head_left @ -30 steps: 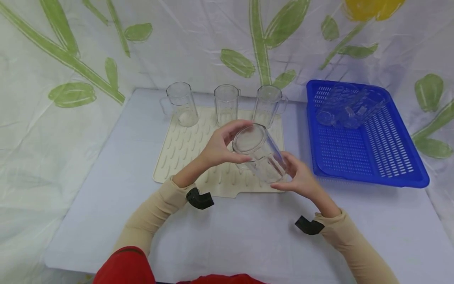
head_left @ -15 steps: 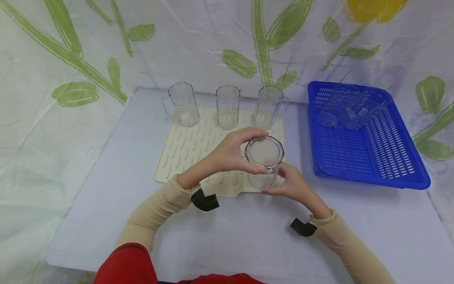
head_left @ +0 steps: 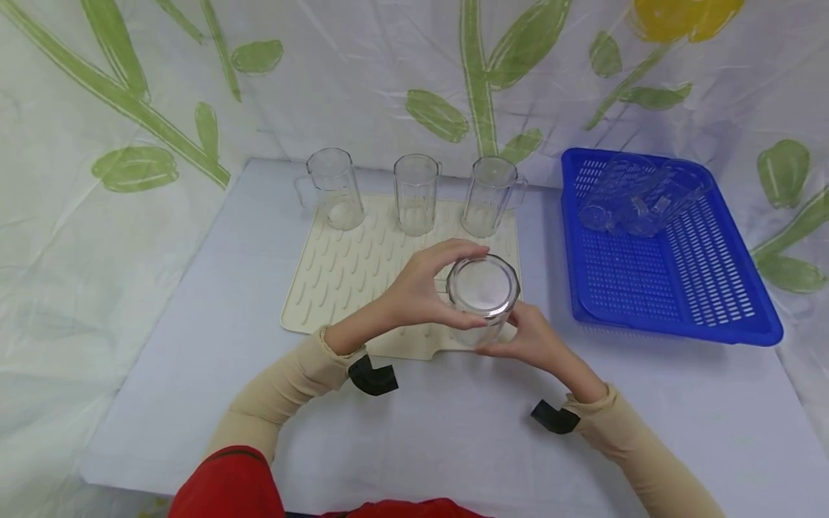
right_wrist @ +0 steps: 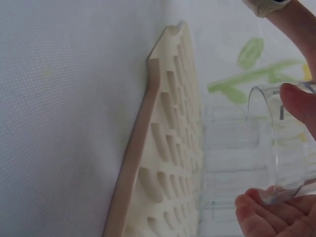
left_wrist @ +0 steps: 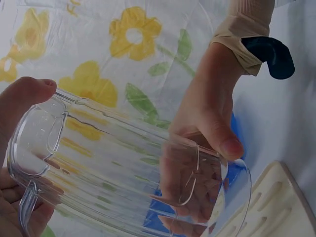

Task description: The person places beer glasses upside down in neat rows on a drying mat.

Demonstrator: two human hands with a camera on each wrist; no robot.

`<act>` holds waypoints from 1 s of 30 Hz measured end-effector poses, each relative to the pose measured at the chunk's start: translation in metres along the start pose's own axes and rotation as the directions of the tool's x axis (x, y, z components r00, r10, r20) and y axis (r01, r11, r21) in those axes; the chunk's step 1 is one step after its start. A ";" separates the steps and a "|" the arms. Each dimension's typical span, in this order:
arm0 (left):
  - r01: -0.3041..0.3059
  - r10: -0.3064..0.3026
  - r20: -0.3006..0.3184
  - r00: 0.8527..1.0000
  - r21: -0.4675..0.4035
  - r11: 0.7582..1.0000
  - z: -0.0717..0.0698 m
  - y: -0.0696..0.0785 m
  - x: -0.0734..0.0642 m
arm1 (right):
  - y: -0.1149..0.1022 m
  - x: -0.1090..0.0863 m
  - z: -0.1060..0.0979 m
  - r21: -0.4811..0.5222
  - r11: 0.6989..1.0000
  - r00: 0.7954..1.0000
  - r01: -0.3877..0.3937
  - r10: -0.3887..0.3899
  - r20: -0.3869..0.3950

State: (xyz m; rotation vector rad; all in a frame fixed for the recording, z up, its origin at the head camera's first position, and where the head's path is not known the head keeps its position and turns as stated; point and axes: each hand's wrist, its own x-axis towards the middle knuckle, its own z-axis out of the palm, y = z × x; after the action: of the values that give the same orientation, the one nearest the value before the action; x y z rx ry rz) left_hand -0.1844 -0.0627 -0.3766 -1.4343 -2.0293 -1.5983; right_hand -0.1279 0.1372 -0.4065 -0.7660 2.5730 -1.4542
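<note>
Both hands hold a clear glass mug (head_left: pixel 483 288) upside down over the front right of a cream drying mat (head_left: pixel 337 277). My left hand (head_left: pixel 424 288) grips it near the base, which faces up, with thumb and fingers on opposite sides. Lower down, my right hand (head_left: pixel 532 334) holds it around the rim end. In the left wrist view the mug's handle (left_wrist: pixel 28 205) shows beside the left fingers. The right wrist view has the mug's rim (right_wrist: pixel 269 143) between thumb and fingers, close over the mat.
Three more glass mugs stand along the mat's back edge: a left one (head_left: pixel 337 191), a middle one (head_left: pixel 416 194) and a right one (head_left: pixel 490 196). To the right, a blue plastic basket (head_left: pixel 628 288) holds glass mugs (head_left: pixel 637 205) lying on their sides at its back.
The held mug has turned from a slant to nearly vertical, base up, and moved right and a little nearer the body. Over the last half second it has sunk slightly.
</note>
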 end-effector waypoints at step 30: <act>0.188 -0.182 -0.047 0.982 0.211 0.959 -0.025 0.001 -0.016 | 0.053 -0.010 0.000 -0.021 0.998 0.995 -0.055 0.056 0.088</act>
State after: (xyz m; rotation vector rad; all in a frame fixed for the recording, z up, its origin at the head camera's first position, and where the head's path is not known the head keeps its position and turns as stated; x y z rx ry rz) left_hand -0.1854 -0.0924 -0.3760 -1.1715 -2.2982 -1.3997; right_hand -0.1390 0.1641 -0.4516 -0.7377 2.5239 -1.3515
